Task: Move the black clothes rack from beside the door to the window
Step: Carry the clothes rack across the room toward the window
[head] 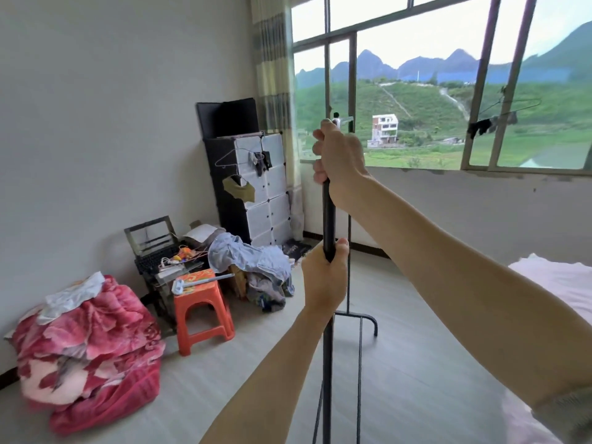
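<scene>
The black clothes rack (328,216) stands upright in front of me, its thin pole running from the top of the view down past the lower edge. Its curved foot bar shows near the floor to the right of the pole. My right hand (339,158) grips the pole high up, at window-sill height. My left hand (325,277) grips the same pole lower down. The window (416,91) fills the wall ahead and to the right, with green hills outside.
A black and white cube cabinet (256,187) stands in the corner by the curtain (275,75). An orange stool (203,309), a laptop, a clothes pile and a red blanket (86,354) line the left wall. A pink bed edge (563,283) lies at right. Bare floor lies ahead under the window.
</scene>
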`<state>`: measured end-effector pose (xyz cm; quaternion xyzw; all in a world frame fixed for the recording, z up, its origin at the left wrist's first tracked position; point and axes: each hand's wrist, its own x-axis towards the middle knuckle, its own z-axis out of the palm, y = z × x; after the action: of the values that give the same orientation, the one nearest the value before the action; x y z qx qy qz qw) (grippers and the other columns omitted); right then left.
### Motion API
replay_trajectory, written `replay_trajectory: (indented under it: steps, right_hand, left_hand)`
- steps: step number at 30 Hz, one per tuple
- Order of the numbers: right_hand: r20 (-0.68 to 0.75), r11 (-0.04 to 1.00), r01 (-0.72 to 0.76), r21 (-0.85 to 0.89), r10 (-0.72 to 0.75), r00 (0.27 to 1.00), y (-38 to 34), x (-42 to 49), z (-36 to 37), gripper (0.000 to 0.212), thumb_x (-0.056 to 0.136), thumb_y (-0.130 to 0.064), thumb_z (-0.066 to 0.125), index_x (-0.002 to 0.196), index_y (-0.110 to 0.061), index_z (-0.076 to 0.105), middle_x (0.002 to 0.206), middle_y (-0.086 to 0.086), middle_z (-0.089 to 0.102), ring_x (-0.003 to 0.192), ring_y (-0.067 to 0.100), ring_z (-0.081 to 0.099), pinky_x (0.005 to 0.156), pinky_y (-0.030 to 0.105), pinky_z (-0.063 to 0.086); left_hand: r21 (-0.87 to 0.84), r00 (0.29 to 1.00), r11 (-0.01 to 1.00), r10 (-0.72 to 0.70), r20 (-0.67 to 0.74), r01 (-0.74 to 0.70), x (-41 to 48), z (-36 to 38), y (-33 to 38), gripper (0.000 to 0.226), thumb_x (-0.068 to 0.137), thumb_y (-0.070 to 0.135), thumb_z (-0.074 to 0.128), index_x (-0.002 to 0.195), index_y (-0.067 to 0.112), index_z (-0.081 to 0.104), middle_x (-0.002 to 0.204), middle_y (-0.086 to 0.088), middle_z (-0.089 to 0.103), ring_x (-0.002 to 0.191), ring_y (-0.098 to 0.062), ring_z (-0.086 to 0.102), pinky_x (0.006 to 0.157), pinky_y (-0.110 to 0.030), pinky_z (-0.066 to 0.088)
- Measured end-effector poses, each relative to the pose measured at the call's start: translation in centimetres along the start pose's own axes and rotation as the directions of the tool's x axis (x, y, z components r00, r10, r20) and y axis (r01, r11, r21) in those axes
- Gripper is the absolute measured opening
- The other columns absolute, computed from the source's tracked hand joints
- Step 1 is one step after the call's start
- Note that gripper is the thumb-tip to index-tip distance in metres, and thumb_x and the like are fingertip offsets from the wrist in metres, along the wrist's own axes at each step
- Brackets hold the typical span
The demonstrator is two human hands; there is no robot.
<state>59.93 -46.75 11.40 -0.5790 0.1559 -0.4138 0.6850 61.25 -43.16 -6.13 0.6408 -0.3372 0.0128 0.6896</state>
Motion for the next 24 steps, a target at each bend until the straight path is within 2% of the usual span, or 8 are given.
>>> replay_trajectory:
  steps: [2,4,7,9,11,14,19,24]
  right_hand:
    - [-0.116,0.996,0.035,-0.081,-0.044,0.992,0.6,2.1,0.0,0.029,0.103,-0.031,0.044,0.081,-0.014,0.052,0.059,-0.002,0.04,0.042,0.011,0.031,0.037,0.018,0.025]
    - [-0.19,0.99,0.032,-0.134,-0.057,0.98,1.2,3.8,0.2,0.028,0.102,-0.035,0.045,0.088,-0.013,0.054,0.061,-0.001,0.042,0.043,0.012,0.032,0.037,0.019,0.027]
    - [-0.197,0.99,0.05,-0.133,-0.076,0.978,2.0,5.6,0.8,0.027,0.101,-0.033,0.047,0.085,-0.013,0.054,0.059,-0.002,0.04,0.042,0.011,0.03,0.039,0.02,0.025]
    - [-0.143,0.991,0.086,-0.098,-0.099,0.985,2.4,6.1,0.8,0.028,0.102,-0.027,0.048,0.078,-0.014,0.052,0.054,-0.004,0.037,0.042,0.011,0.028,0.04,0.02,0.023]
    - [-0.106,0.987,0.127,-0.1,-0.137,0.985,2.7,6.1,0.5,0.026,0.101,-0.024,0.05,0.078,-0.014,0.051,0.053,-0.005,0.036,0.041,0.01,0.029,0.039,0.021,0.024]
    - [-0.101,0.972,0.171,-0.164,-0.189,0.977,4.6,5.2,-0.3,0.026,0.101,-0.033,0.052,0.084,-0.013,0.049,0.046,-0.01,0.038,0.036,0.008,0.033,0.038,0.022,0.03]
    - [-0.126,0.967,0.221,-0.13,-0.237,0.963,9.0,4.0,-2.1,0.041,0.098,-0.037,0.057,0.066,-0.021,0.038,0.049,-0.008,0.029,0.039,0.009,0.024,0.044,0.031,0.018]
    - [-0.288,0.845,0.316,-0.432,-0.46,0.84,8.8,6.2,-2.8,0.047,0.098,-0.038,0.055,0.056,-0.022,0.038,0.039,-0.013,0.035,0.035,0.004,0.032,0.042,0.021,0.028]
  left_hand:
    - [0.027,0.999,0.999,0.016,0.042,-0.017,0.9,0.7,-0.5,0.042,0.097,0.024,0.055,0.059,0.02,0.04,0.049,0.005,0.041,0.041,-0.007,0.041,0.044,-0.018,0.033]
    - [0.027,0.999,0.999,0.019,0.045,-0.021,0.9,1.0,-1.6,0.032,0.097,0.025,0.054,0.067,0.021,0.045,0.052,0.005,0.046,0.045,-0.007,0.049,0.047,-0.016,0.041]
    - [0.045,0.987,0.991,-0.13,0.098,0.126,0.3,0.8,-6.0,0.041,0.097,0.04,0.053,0.063,0.02,0.043,0.05,0.0,0.049,0.05,-0.023,0.058,0.054,-0.037,0.05]
    - [0.104,0.944,0.961,-0.271,0.185,0.256,0.0,0.5,-9.5,0.054,0.095,0.048,0.053,0.05,0.021,0.038,0.044,0.002,0.046,0.048,-0.028,0.053,0.057,-0.046,0.051]
    - [0.144,0.903,0.947,-0.316,0.291,0.285,0.5,0.5,-11.8,0.061,0.095,0.044,0.054,0.042,0.02,0.034,0.037,0.007,0.038,0.045,-0.023,0.044,0.052,-0.046,0.046]
    - [0.122,0.834,0.944,-0.329,0.442,0.307,2.1,1.0,-12.6,0.059,0.095,0.033,0.055,0.044,0.02,0.029,0.037,0.009,0.03,0.039,-0.018,0.032,0.048,-0.036,0.034]
    - [0.019,0.794,0.928,-0.329,0.511,0.373,2.9,2.5,-13.6,0.052,0.088,0.03,0.058,0.052,0.022,0.021,0.043,0.005,0.022,0.04,-0.017,0.018,0.047,-0.033,0.015]
    - [0.01,0.746,0.925,-0.312,0.588,0.379,4.3,4.4,-14.0,0.056,0.093,0.023,0.056,0.05,0.023,0.021,0.041,0.009,0.02,0.037,-0.015,0.017,0.043,-0.027,0.012]
